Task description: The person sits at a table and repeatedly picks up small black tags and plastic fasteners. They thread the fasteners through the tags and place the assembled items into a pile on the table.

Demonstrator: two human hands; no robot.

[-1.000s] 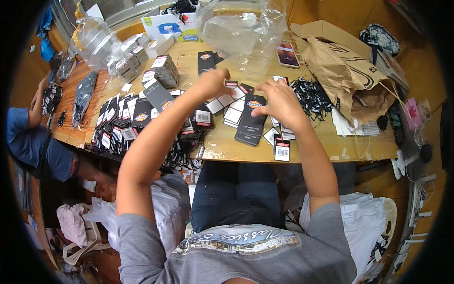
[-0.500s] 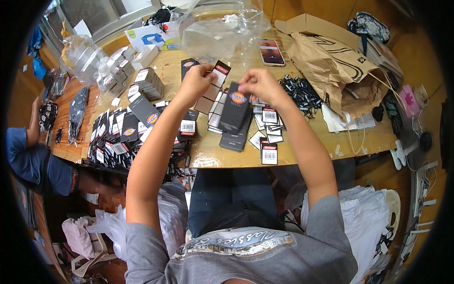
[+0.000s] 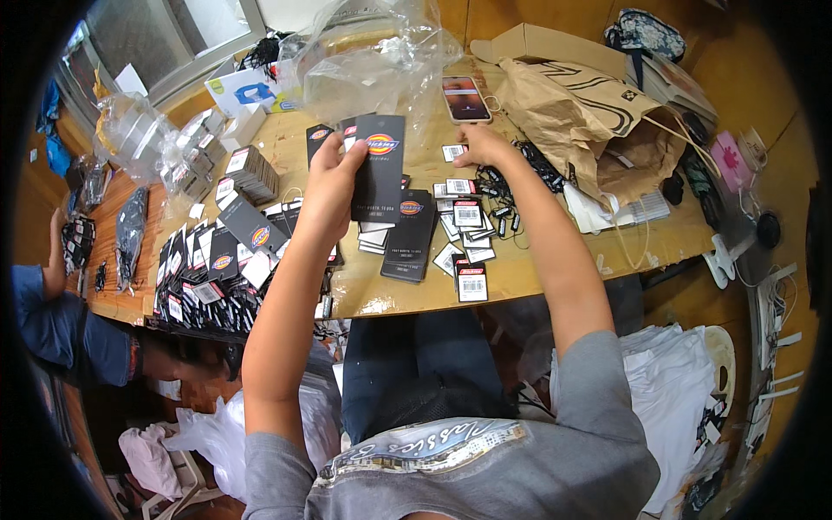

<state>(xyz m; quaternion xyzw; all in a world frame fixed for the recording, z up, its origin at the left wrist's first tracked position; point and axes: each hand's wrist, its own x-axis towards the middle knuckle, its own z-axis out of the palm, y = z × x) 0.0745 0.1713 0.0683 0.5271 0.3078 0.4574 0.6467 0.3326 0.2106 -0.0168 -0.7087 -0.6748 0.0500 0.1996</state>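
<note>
Up over the table, my left hand (image 3: 332, 184) grips several hang tags, with a dark hang tag (image 3: 379, 178) bearing an oval emblem in front. My right hand (image 3: 485, 147) has its fingertips pinched beside a small white barcode label (image 3: 452, 153) and the black strings (image 3: 492, 184); what lies between them is hidden. Below and between the hands rests a stack of dark hang tags (image 3: 407, 247), beside paler cards (image 3: 373, 236). To its right lie small barcode tags (image 3: 467, 213), and a red-topped barcode tag (image 3: 471, 283) sits at the table's front edge.
A heap of strung tags (image 3: 204, 264) covers the table's left part, with a banded card stack (image 3: 252, 173) behind. Clear plastic bags (image 3: 364, 74), a phone (image 3: 466, 99) and an open brown paper bag (image 3: 598, 130) stand farther back. At far left is another person's arm (image 3: 54, 251).
My right hand has left the dark tag and moved right to the strings and white label. My left hand now holds that dark tag in front of the others. The whole view has shifted slightly.
</note>
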